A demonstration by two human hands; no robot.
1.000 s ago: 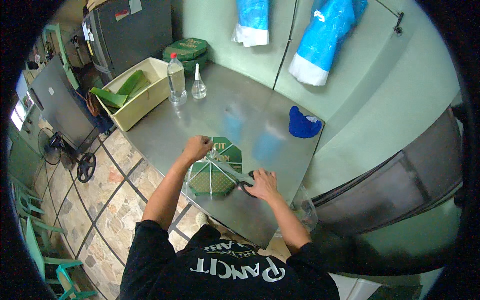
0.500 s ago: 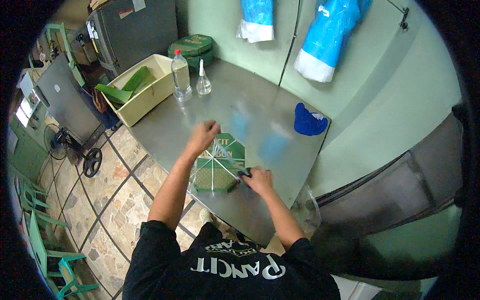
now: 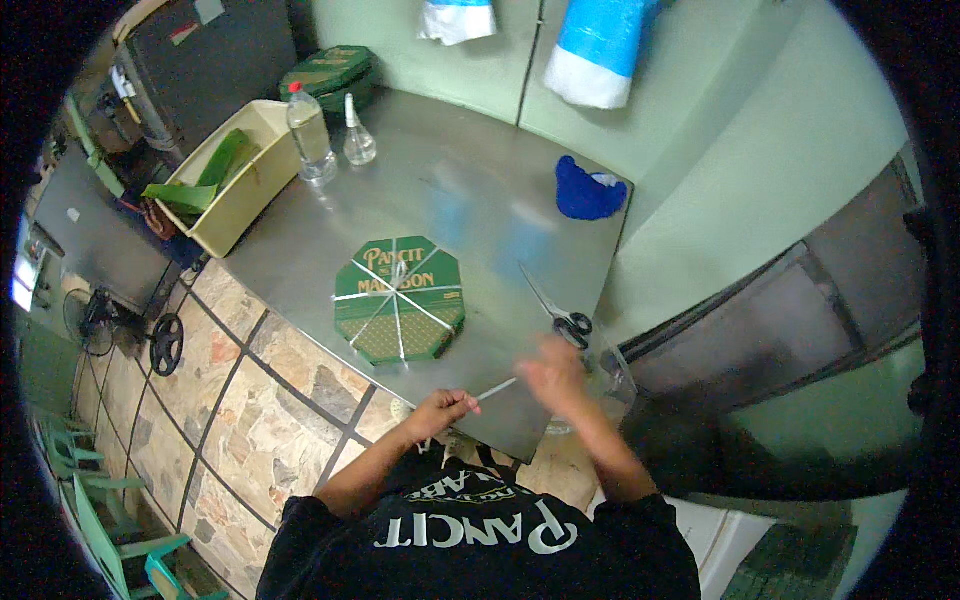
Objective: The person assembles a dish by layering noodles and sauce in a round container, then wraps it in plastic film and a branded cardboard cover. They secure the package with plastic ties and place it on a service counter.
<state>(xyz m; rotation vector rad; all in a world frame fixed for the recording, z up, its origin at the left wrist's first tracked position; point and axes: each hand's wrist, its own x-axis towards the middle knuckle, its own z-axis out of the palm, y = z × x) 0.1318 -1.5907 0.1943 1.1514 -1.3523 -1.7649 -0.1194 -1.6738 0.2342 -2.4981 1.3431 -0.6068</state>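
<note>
A green octagonal box (image 3: pixel 400 330) lies flat on the metal table, bound with white straw string (image 3: pixel 400 325) that crosses over its lid and meets in a knot near the middle. Close to the table's front edge, my left hand (image 3: pixel 445 410) pinches a loose length of white string (image 3: pixel 497 390). That string stretches toward my right hand (image 3: pixel 555 375), whose fingers are smeared by motion, so their grip is unclear. Just beyond the right hand, black-handled scissors (image 3: pixel 570 325) rest on the table with their blades pointing away from me.
At the back left of the table (image 3: pixel 480 130) stand a cream tub (image 3: pixel 245 205) with green leaves, a red-capped bottle (image 3: pixel 310 140), a spouted squeeze bottle (image 3: pixel 358 140) and stacked green boxes (image 3: pixel 330 75). A blue cloth item (image 3: pixel 590 190) lies at right. Clear plastic (image 3: pixel 615 385) hangs beside the right edge.
Both hands have moved off the box toward the table's front edge. The scissors, earlier at my right hand, now lie on the table. A loose string stretches between the hands.
</note>
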